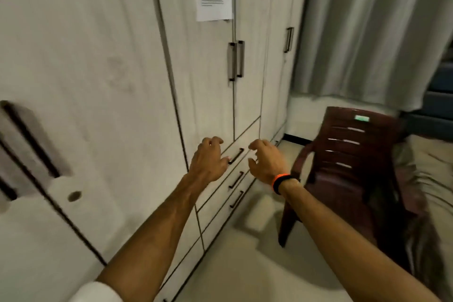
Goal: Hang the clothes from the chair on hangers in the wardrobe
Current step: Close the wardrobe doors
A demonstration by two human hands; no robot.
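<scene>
Pale wood-grain wardrobe (pixel 103 86) doors are filling the left and far side of your view, all looking closed, with dark bar handles (pixel 235 60) on the middle pair. Your left hand (pixel 208 163) and right hand (pixel 266 163) are hovering side by side in front of the drawers (pixel 220 193), fingers loosely curled, holding nothing. To the right, the maroon plastic chair (pixel 348 154) is standing near you; dark clothes (pixel 402 223) seem to be draping over its near side, though blur is hiding detail. They are likely soft, light and floppy, so you are probably best gathering each at the collar or shoulders.
</scene>
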